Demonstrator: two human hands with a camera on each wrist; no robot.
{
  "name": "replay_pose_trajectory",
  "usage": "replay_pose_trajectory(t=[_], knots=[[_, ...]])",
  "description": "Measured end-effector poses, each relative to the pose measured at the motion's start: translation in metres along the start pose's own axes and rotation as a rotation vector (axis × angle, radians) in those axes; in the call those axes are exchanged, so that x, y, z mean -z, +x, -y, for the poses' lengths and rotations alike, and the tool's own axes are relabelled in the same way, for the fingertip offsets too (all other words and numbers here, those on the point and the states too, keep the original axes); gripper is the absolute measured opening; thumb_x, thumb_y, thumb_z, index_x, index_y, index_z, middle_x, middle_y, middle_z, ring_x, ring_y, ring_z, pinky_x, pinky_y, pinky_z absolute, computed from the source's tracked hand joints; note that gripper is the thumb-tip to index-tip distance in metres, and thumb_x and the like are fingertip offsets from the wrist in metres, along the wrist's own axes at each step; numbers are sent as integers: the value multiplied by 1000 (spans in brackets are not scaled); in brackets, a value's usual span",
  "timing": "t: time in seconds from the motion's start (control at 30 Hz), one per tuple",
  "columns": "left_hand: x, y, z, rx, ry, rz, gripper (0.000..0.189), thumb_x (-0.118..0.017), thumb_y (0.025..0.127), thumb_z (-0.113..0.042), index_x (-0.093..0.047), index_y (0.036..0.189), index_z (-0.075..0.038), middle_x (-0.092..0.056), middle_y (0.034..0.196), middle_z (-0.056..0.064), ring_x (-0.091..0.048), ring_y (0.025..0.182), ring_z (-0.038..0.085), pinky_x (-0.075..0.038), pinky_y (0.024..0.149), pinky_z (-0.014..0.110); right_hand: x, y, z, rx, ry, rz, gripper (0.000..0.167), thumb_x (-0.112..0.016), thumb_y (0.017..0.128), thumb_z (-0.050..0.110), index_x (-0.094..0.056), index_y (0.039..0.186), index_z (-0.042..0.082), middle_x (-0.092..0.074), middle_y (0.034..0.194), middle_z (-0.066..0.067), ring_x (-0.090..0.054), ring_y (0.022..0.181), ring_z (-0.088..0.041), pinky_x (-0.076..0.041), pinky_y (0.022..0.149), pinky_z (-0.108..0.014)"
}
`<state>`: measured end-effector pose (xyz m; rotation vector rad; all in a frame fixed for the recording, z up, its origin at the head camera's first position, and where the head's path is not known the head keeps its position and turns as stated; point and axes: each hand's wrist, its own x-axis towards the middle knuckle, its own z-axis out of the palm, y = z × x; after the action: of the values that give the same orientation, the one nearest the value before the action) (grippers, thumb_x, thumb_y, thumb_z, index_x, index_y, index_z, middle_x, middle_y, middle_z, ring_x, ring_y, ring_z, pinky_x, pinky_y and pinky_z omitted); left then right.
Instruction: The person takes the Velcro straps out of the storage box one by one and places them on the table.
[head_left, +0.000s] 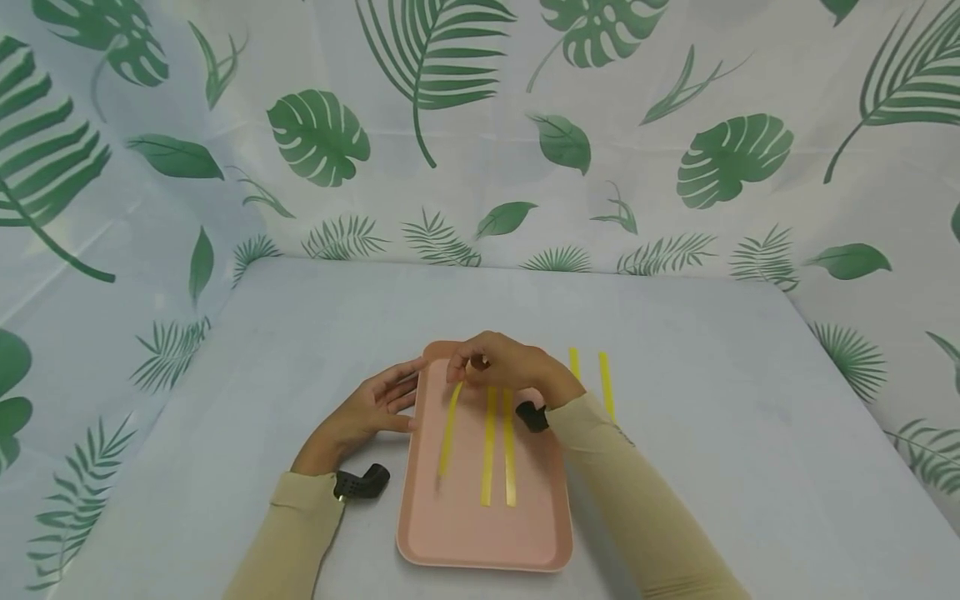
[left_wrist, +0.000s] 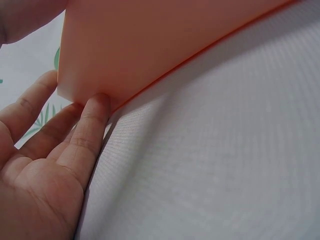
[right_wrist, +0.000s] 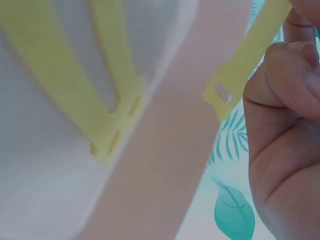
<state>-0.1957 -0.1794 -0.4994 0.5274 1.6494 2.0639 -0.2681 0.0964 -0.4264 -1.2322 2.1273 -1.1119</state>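
My right hand (head_left: 506, 362) is over the far left part of the pink tray (head_left: 486, 542), its thumb and fingers pinching the upper end of a thin yellow strap (head_left: 447, 442). That strap slants down over the tray. In the right wrist view, a yellow strap (right_wrist: 255, 42) by the fingers has a wider end with an oval slot. Two more yellow straps (head_left: 488, 458) lie side by side in the tray. At the tray's left side, my left hand (head_left: 371, 408) touches the outer wall (left_wrist: 150, 40) with extended fingers (left_wrist: 87, 127).
Right of the tray, two further yellow straps (head_left: 607, 379) lie on the white table (head_left: 750, 467), partly hidden by the right forearm. A leaf-patterned cloth (head_left: 465, 183) stands behind the table and along its sides. Each wrist carries a black camera (head_left: 362, 482).
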Motion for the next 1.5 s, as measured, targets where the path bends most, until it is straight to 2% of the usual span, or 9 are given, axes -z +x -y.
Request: replay_pose_trajectory(t=[0.13,0.23,0.37,0.47,0.57,0.67,1.0,1.23,1.5], knots=[[1,0,0,0,8,1,102,-81,86,8,-20,167,12,-20,172,36,-26,157,54,-52,114,27,1,-1,5,44,18,-61,20,-63,97,-16,-78,107,-8,-72,99,-18,-43,74,-12,-39,69,-25],[1,0,0,-6,8,6,103,-83,86,5,-20,167,12,-20,172,36,-27,157,52,-52,114,27,2,-4,7,70,39,-113,21,-63,95,-16,-79,106,-7,-68,91,-10,-42,72,-13,-38,68,-24],[1,1,1,-10,4,13,103,-84,86,5,-20,167,12,-20,172,36,-28,157,51,-51,114,27,3,-8,11,83,93,-167,19,-62,96,-14,-79,102,-7,-67,90,-15,-43,74,-13,-37,68,-24],[2,2,2,-8,9,7,102,-82,86,7,-21,167,12,-21,172,35,-27,157,52,-51,114,27,5,-11,16,72,124,-199,17,-62,97,-12,-79,98,-7,-68,92,-17,-48,79,-15,-37,69,-25],[2,2,3,-6,13,-2,101,-83,85,7,-23,167,11,-23,172,35,-28,156,52,-51,114,28,7,-14,21,55,126,-232,17,-62,98,-10,-78,97,-5,-68,93,-2,-52,80,-17,-39,69,-25],[3,3,4,-7,16,-5,101,-83,86,7,-23,167,11,-23,172,34,-33,155,49,-52,114,28,8,-18,26,41,132,-259,13,-63,98,-8,-77,98,-7,-69,95,2,-55,81,-17,-44,69,-26],[2,2,4,-24,5,4,101,-83,86,7,-22,166,13,-21,172,36,-53,144,20,-53,113,27,10,-33,35,8,161,-335,9,-69,98,-6,-74,102,-12,-72,95,1,-64,84,-16,-54,74,-25],[3,2,6,-40,3,18,100,-82,87,7,-22,166,12,-22,172,36,-53,144,18,-52,114,28,10,-47,37,-34,251,-375,8,-66,101,-5,-71,103,-11,-72,94,-6,-68,81,-28,-63,77,-31],[4,1,7,-49,-1,30,100,-82,87,6,-21,166,13,-23,171,37,-54,143,15,-52,114,28,11,-66,31,-80,253,-456,14,-65,102,-5,-68,112,-15,-71,92,-7,-70,81,-16,-68,76,-40]])
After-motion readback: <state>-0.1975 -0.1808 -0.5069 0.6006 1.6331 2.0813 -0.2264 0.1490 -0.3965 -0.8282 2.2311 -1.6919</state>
